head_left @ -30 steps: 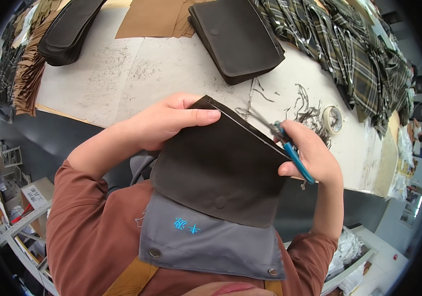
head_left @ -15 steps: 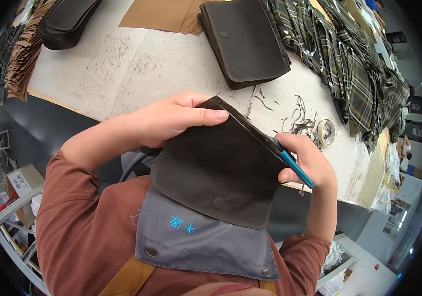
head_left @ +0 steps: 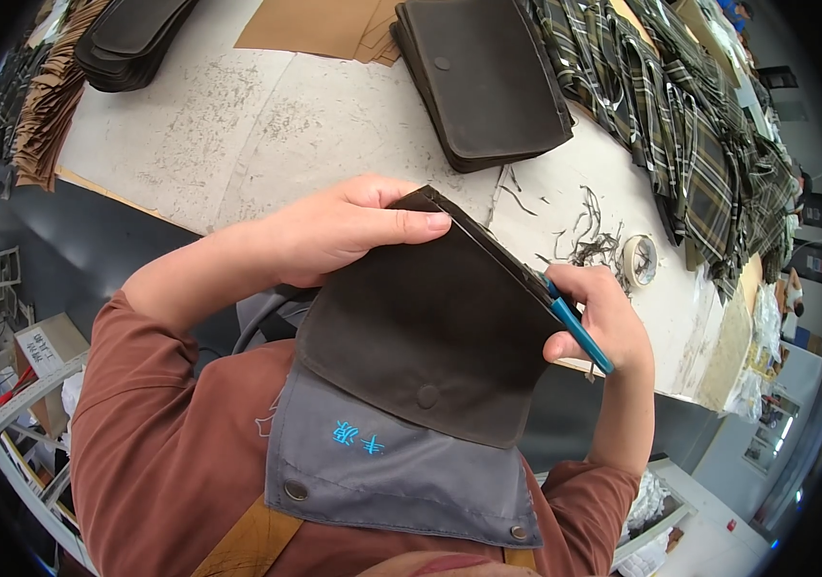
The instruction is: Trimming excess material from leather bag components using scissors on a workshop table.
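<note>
Head view: the blue-handled snips now lie tucked along the far right edge of the dark brown panel, whereas a second ago their blades stuck out clear of it, over the worktop. To me that suggests the tool has gone from hovering to working right at the rim, though the blades are too hidden to tell whether they are parted. The left hand hasn't changed its grip: its fingers pinch the panel's far corner, thumb on top, the rest behind. The right hand has its fingers wrapped round the snips, thumb beside the panel's right corner. The panel itself slants between both hands, off the worktop's near edge, in front of a grey bib.

Counting up: one panel in hand, one pair of snips, and two dark stacks on the far side, one left and one nearer the middle, their layers too tight to count. One tape roll sits at right beside one scatter of dark thread scraps, too tangled to number. One plaid heap fills the far right.
</note>
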Tool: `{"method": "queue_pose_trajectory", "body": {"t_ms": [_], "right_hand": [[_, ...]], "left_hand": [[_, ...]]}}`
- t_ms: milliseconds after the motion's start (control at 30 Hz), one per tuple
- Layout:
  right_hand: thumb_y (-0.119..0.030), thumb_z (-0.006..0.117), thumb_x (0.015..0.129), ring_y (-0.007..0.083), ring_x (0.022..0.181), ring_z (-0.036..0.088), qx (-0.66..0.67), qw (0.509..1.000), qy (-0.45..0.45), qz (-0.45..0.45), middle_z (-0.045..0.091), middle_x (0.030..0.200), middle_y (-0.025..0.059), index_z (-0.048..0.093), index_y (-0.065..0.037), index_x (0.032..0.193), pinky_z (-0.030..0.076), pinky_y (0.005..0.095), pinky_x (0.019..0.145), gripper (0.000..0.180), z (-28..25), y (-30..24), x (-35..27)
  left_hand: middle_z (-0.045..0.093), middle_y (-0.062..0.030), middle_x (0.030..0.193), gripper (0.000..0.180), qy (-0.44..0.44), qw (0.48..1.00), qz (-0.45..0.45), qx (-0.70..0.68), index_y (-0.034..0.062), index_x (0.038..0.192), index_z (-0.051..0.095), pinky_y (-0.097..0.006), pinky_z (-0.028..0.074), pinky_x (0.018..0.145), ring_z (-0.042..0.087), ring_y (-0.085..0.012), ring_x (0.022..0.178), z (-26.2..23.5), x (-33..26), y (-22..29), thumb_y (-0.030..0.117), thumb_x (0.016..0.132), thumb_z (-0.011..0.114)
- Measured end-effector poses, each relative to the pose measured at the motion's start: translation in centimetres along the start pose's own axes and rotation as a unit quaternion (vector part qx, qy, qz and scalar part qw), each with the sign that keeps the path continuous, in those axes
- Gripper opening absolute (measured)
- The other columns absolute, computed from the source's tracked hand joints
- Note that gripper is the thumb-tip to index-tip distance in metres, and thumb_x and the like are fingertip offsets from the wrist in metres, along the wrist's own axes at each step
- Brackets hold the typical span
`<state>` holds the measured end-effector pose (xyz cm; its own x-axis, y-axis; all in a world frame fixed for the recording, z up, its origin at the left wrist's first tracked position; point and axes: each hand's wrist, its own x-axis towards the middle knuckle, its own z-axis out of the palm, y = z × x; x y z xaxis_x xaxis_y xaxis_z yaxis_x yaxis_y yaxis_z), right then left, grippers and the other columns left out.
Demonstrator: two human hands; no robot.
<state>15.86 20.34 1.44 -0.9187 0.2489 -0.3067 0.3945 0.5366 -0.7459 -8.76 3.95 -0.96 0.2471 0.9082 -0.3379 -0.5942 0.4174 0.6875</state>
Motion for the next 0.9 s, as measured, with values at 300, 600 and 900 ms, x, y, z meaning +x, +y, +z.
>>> {"method": "queue_pose_trajectory", "body": {"t_ms": [300, 600, 900], "right_hand": [[-0.075, 0.068, 0.055, 0.0224, 0.048, 0.030, -0.012, 1.000, 0.009, 0.016, 0.030, 0.052, 0.0076, 0.040, -0.002, 0.062, 0.031, 0.0323, 0.045, 0.078, 0.10, -0.03, -0.13], [-0.072, 0.070, 0.054, 0.0230, 0.045, 0.034, -0.036, 0.999, 0.017, 0.003, 0.034, 0.050, 0.0074, 0.044, -0.002, 0.062, 0.033, 0.0312, 0.044, 0.075, 0.05, 0.05, -0.11], [-0.073, 0.069, 0.057, 0.0251, 0.048, 0.036, -0.043, 0.999, 0.016, -0.004, 0.035, 0.053, 0.0081, 0.046, -0.003, 0.066, 0.035, 0.0327, 0.047, 0.074, -0.01, 0.01, -0.07]], "left_hand": [[0.063, -0.0070, 0.105, 0.032, -0.025, 1.000, 0.003, 0.019, -0.0009, 0.112, 0.057, -0.027, 0.049, 0.083, 0.060, -0.0115, 0.093, -0.56, 0.16, -0.26, 0.026, 0.094, 0.053], [0.063, -0.0092, 0.106, 0.033, 0.002, 1.000, -0.003, 0.021, -0.0031, 0.115, 0.057, -0.028, 0.048, 0.084, 0.060, -0.0143, 0.096, -0.32, 0.27, -0.24, 0.022, 0.093, 0.054], [0.063, -0.0075, 0.106, 0.034, -0.012, 0.999, -0.001, 0.032, -0.0014, 0.115, 0.056, -0.026, 0.048, 0.083, 0.060, -0.0113, 0.094, -0.35, 0.39, -0.38, 0.026, 0.094, 0.054]]}}
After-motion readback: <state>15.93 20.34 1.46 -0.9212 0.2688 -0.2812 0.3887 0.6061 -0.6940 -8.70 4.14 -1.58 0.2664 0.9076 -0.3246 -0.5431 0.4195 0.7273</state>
